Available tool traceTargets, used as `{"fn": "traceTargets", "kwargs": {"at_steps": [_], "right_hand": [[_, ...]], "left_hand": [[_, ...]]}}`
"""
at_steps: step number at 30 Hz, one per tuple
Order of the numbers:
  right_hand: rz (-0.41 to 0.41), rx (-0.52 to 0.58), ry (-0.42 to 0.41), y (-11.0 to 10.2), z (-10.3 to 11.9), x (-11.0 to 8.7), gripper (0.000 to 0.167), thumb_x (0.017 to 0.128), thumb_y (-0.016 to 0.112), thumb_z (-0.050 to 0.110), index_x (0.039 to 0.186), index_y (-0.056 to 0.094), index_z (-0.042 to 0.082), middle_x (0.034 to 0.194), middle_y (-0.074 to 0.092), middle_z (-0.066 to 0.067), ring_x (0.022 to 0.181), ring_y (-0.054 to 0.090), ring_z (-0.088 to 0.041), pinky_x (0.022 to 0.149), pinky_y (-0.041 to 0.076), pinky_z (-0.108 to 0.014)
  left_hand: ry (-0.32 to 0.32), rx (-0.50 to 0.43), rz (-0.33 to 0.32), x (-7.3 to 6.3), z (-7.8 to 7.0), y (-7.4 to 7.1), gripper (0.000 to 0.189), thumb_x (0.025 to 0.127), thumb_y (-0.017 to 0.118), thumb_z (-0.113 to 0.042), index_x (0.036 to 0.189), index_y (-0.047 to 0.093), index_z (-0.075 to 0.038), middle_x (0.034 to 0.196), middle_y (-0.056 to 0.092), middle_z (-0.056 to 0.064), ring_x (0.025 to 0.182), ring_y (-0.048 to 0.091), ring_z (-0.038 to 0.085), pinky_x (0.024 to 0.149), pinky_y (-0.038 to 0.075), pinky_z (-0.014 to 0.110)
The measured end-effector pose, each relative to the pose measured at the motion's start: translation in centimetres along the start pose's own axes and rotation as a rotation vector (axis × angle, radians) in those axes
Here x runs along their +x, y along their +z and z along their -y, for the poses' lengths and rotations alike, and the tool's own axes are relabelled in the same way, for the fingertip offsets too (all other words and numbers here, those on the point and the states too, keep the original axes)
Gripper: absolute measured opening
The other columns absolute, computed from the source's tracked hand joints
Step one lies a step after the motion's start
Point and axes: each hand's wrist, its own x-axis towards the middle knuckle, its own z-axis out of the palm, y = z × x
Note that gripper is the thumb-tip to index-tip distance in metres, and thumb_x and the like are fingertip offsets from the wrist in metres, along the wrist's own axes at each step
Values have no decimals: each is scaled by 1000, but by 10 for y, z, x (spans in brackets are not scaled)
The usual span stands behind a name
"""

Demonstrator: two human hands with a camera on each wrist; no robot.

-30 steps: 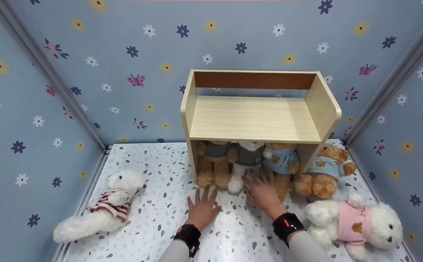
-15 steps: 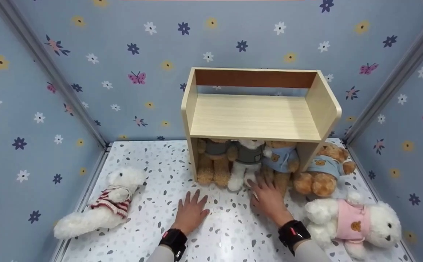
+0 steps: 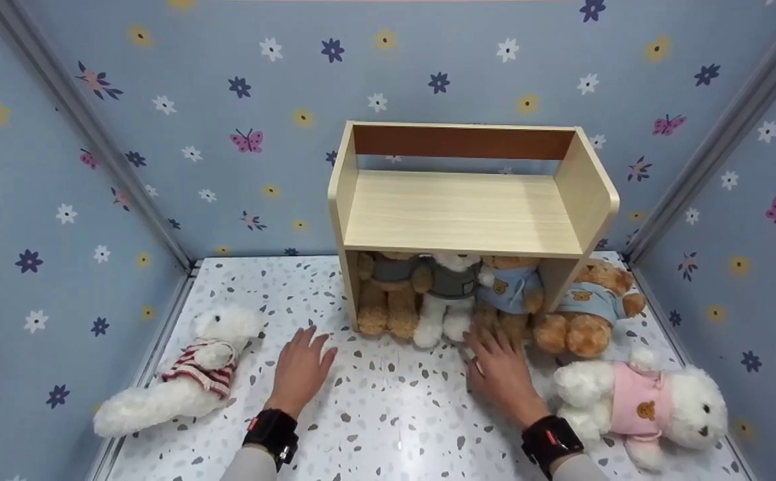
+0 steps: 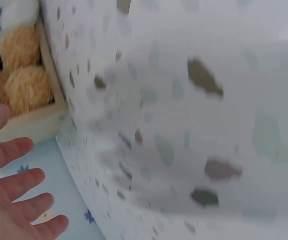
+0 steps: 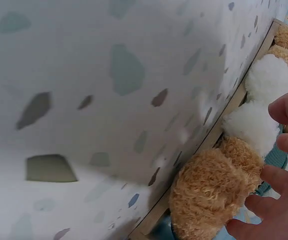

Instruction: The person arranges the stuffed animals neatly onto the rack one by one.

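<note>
My left hand [image 3: 300,369] hovers over the speckled tabletop left of the wooden shelf [image 3: 461,207], fingers spread and holding nothing. In front of the shelf's lower compartment, my right hand [image 3: 500,375] has its fingers loosely extended at the feet of a brown teddy bear in a blue hoodie [image 3: 509,290]. To that bear's left stand a white plush toy in a dark green top [image 3: 451,284] and a brown bear in a grey top [image 3: 390,270]. The shelf board hides parts of their heads. In the right wrist view, my fingers [image 5: 274,177] are beside furry brown feet [image 5: 209,195].
A white plush in a red striped top [image 3: 202,367] reclines at the left. Right of the shelf sits a brown bear in a light blue top [image 3: 592,304]. A white bear in a pink shirt [image 3: 642,401] lies in front of it. Flowered walls enclose the table.
My left hand has moved left, away from the shelf's front and lifting off the table. The right hand has drawn back slightly from the white plush's legs. The toys keep their places.
</note>
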Motion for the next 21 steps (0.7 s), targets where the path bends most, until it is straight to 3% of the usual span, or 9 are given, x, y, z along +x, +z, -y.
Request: {"fn": "traceTargets", "kwargs": {"at_steps": [6,13,17,21], "right_hand": [[5,6,27,-3,1,-7,55,89,79,19,141,65,13,142,60,-19,132,52,-50,100,41,-76],[-13,0,16,-5,0,-11,55,87,82,18,139,66,12,139,61,-21,125,56,-51,100,44,-72],[-8,1,19,-5,-1,-11,57,86,83,18,140,65,12,141,59,-22,123,56,-52,102,44,-71],[-1,20,35,-7,0,-12,57,87,83,17,141,64,13,142,58,-23,124,55,-53,102,43,-72]], "left_hand": [[-32,11,-93,4,32,-30,36,102,66,-25,124,68,4,139,57,31,132,50,53,108,41,64],[-143,58,-142,7,67,-67,43,101,67,-23,129,63,9,143,51,36,134,44,56,106,36,71],[-232,80,-120,4,83,-85,50,101,66,-25,133,57,12,144,45,40,135,39,59,105,31,76],[-360,58,-39,-1,98,-98,62,103,60,-29,141,45,17,147,35,45,137,30,63,104,28,80]]}}
